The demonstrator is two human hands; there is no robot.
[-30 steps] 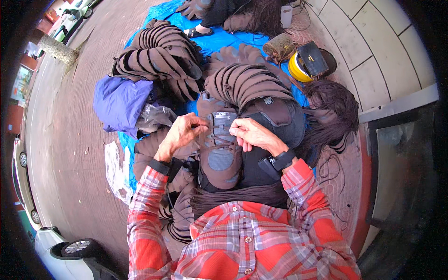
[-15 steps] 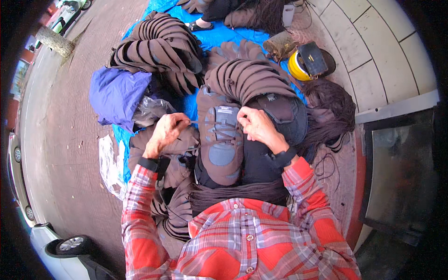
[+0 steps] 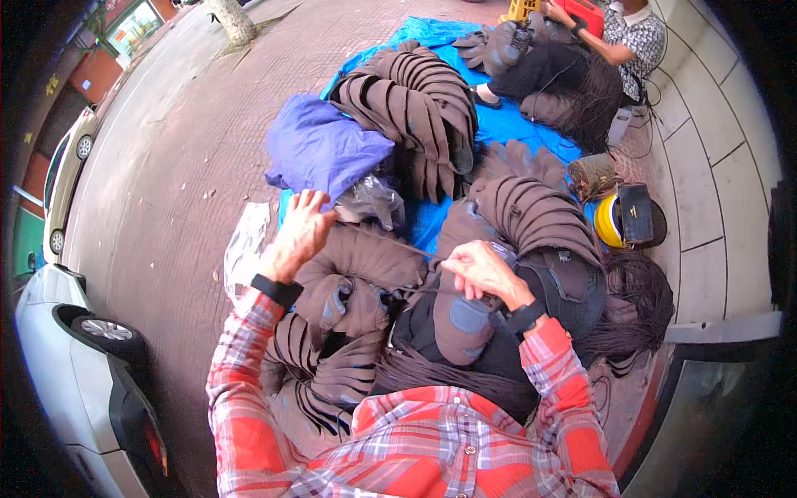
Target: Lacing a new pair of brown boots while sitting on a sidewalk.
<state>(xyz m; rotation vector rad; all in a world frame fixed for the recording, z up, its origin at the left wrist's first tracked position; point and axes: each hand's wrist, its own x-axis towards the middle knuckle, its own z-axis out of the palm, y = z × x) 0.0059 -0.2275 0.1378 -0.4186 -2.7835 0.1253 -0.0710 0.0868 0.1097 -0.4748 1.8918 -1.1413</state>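
A brown shoe upper [image 3: 462,329] with a grey-blue toe patch lies across my lap, partly covered by my right hand and wrist. A dark shoelace [image 3: 388,238] stretches taut from it toward the left. My left hand [image 3: 300,235] is closed on the lace, raised in front of the purple bag. Above the shoe upper, my right hand [image 3: 488,272] pinches the lace, its fingertips close to the eyelets. A bundle of loose dark laces [image 3: 457,383] lies across my thighs. Just right of the shoe upper curves a stack of nested brown shoe uppers [image 3: 540,212].
More stacked uppers [image 3: 407,87] rest on a blue tarp [image 3: 506,124] beside a purple bag [image 3: 324,149]. At right are a yellow round container [image 3: 608,220] and a dark lace heap [image 3: 635,303]. A co-worker [image 3: 635,41] sits at far right; a silver car [image 3: 75,373] stands left.
My left hand has drawn the lace out leftward and away from the shoe upper. My right hand stays near the eyelets. The whole view has swung left, bringing the co-worker's upper body into sight.
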